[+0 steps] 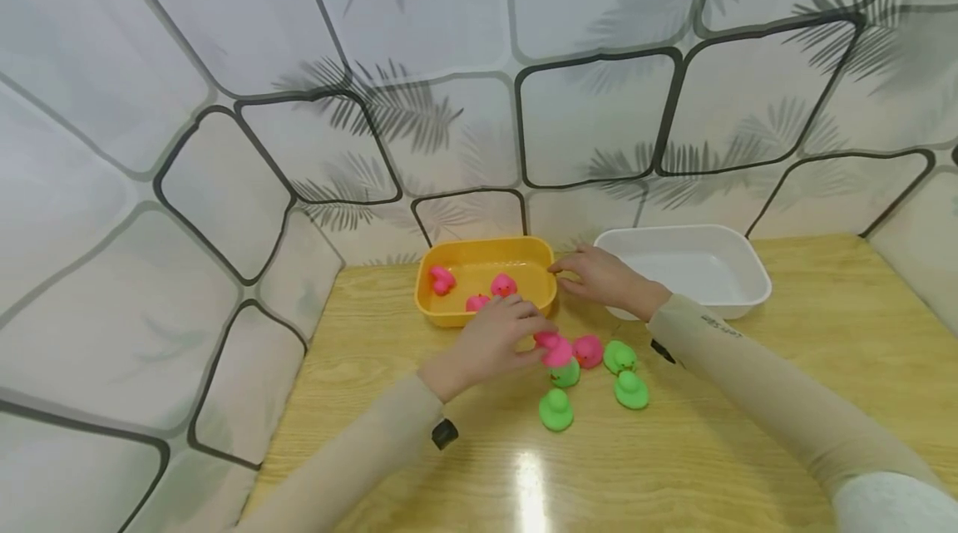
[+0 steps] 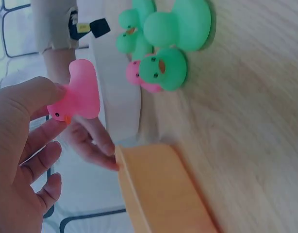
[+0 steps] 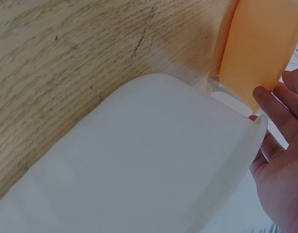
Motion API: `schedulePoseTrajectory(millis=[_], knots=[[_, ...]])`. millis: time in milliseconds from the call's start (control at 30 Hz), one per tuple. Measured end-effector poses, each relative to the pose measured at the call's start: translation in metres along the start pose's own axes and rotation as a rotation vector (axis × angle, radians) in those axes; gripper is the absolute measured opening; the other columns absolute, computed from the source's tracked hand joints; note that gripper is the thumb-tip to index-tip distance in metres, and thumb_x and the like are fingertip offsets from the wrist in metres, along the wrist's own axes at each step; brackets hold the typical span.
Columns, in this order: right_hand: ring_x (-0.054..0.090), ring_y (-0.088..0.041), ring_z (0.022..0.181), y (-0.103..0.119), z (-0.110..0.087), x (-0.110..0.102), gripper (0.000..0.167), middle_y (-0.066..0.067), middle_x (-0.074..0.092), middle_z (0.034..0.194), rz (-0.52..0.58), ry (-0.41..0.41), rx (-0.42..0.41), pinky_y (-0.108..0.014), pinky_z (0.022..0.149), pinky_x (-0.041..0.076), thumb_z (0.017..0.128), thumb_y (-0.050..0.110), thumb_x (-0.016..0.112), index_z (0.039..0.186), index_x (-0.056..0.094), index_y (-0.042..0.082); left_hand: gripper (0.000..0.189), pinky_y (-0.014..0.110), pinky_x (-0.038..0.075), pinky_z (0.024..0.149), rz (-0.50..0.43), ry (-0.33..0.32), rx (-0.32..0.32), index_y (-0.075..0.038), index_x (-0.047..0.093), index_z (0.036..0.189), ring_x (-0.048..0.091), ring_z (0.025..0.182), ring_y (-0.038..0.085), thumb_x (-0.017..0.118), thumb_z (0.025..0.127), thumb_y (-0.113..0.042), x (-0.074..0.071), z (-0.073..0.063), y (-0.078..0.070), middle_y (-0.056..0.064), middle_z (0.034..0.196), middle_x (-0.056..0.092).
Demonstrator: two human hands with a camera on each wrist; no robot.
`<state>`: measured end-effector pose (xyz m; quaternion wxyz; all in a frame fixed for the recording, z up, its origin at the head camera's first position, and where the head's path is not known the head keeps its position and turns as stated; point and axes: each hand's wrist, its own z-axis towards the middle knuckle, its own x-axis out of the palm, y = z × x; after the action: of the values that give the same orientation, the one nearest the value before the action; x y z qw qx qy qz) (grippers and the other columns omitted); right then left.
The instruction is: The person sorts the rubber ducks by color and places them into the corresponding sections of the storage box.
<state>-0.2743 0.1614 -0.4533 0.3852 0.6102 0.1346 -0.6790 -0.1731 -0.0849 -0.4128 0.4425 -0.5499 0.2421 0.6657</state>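
My left hand (image 1: 490, 343) pinches a pink rubber duck (image 2: 85, 92) between thumb and fingers, above the table in front of the orange basin (image 1: 490, 249). My right hand (image 1: 604, 273) holds the right end of that basin by its rim, thumb and forefinger on the edge; its other fingers are close to the white basin's rim in the right wrist view. Inside the orange basin lie pink ducks (image 1: 441, 280), one partly hidden by my left hand. Below the held duck, another pink duck (image 1: 588, 351) and several green ducks (image 1: 556, 410) sit grouped on the table.
A white basin (image 1: 684, 300) stands right of the orange one, under my right forearm. Both stand on the wooden table (image 1: 449, 466) near its back edge. Behind and to the left rise patterned wall coverings (image 1: 464, 125).
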Motion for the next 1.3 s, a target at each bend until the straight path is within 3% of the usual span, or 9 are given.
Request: schedulePoseTrajectory(millis=[200,400,1033,1300], knots=[[0.064,-0.035,0.101,0.0,0.001,-0.001,0.026,-0.014,0.076,0.116,-0.001,0.003,0.0,-0.051,0.093,0.053,0.097,0.013,0.073,0.12,0.075,0.0,0.024,0.034,0.049,0.084,0.047,-0.049,-0.02,-0.016,0.077,0.113,0.059,0.102,0.019,0.082,0.091,-0.023,-0.014,0.001,0.013,-0.001,0.107,0.072],[0.065,-0.036,0.104,0.001,0.002,-0.003,0.027,-0.015,0.076,0.118,0.005,0.015,0.01,-0.052,0.096,0.052,0.097,0.013,0.073,0.121,0.075,0.0,0.024,0.035,0.05,0.085,0.051,-0.077,-0.035,-0.012,0.077,0.112,0.061,0.1,0.022,0.083,0.089,-0.019,-0.026,0.003,0.028,0.001,0.107,0.073],[0.065,-0.036,0.103,0.002,0.002,-0.006,0.026,-0.014,0.076,0.117,0.002,0.017,0.0,-0.051,0.093,0.052,0.098,0.012,0.072,0.12,0.075,0.0,0.023,0.04,0.053,0.09,0.025,-0.064,-0.14,-0.006,0.077,0.111,0.065,0.098,0.028,0.083,0.09,-0.014,-0.047,0.007,0.076,0.008,0.108,0.075],[0.065,-0.033,0.1,0.002,0.001,-0.004,0.025,-0.013,0.077,0.115,-0.002,0.003,-0.028,-0.049,0.09,0.052,0.097,0.011,0.072,0.119,0.075,0.0,0.027,0.044,0.053,0.093,0.073,-0.031,-0.238,-0.004,0.075,0.113,0.065,0.1,0.029,0.083,0.091,-0.017,-0.051,0.008,0.101,0.008,0.108,0.076]])
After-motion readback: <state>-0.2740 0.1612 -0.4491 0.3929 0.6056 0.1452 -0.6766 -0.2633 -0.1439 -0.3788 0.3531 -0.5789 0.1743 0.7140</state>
